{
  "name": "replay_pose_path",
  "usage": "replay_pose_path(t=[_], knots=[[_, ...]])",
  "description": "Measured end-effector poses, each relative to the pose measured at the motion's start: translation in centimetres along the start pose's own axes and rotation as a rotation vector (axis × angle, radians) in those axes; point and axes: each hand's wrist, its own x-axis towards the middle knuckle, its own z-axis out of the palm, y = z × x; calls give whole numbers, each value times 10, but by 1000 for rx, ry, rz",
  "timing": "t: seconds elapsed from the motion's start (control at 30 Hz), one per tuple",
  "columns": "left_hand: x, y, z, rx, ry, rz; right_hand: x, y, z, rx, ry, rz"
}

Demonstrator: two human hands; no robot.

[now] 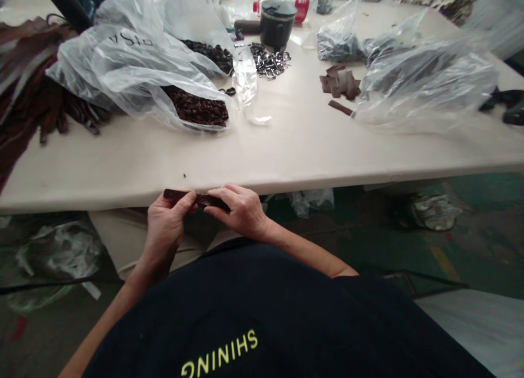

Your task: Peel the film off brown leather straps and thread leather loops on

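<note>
Closest to view is the person's dark navy shirt with yellow lettering, and just past it both hands meet at the near edge of the pale cream worktop. The left hand and the right hand share one narrow dark brown leather strap, held level and just below the worktop's lip. The left hand's fingers pinch it near its free end; the right hand's fingers are closed over the other part, which they hide. Whether anything is fitted to the strap I cannot tell; it looks to me like one piece mid-handling, not yet set down.

Farther out on the worktop, a clear plastic bag of small dark brown pieces lies open and well filled, with a second like it behind. To the left a heap of long brown leather strips hangs over the worktop edge. Right of centre sits a small pile of short brown leather tabs, one lying apart, beside a large crumpled clear bag. Beyond those, a scatter of small metal buckles lies before a black lidded tub.

Judging by these full heaps, much stock is unworked; I see no clear stack of finished pieces.
</note>
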Motion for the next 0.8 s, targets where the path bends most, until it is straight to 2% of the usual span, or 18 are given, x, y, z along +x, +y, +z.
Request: replay_pose_path(t=[0.13,0.3,0.4,0.47,0.57,0.67,0.73,0.8], knots=[[-4,-2,0,26,-5,29,-1,2,2,54,50,-30],[-5,-4,2,-129,-75,-136,-1,4,1,104,79,-12],[-8,-4,8,-202,-114,-232,-1,2,0,108,55,0],[-9,-5,13,-200,-124,-246,0,1,0,101,25,19],[-8,-8,18,-152,-123,-185,2,1,2,103,-11,58],[-3,-8,13,-93,-121,-136,3,3,2,135,-9,82],[-1,-4,5,52,-126,-108,2,1,-1,159,-21,129],[1,0,-3,292,-143,-45,2,-1,-3,164,-72,201]])
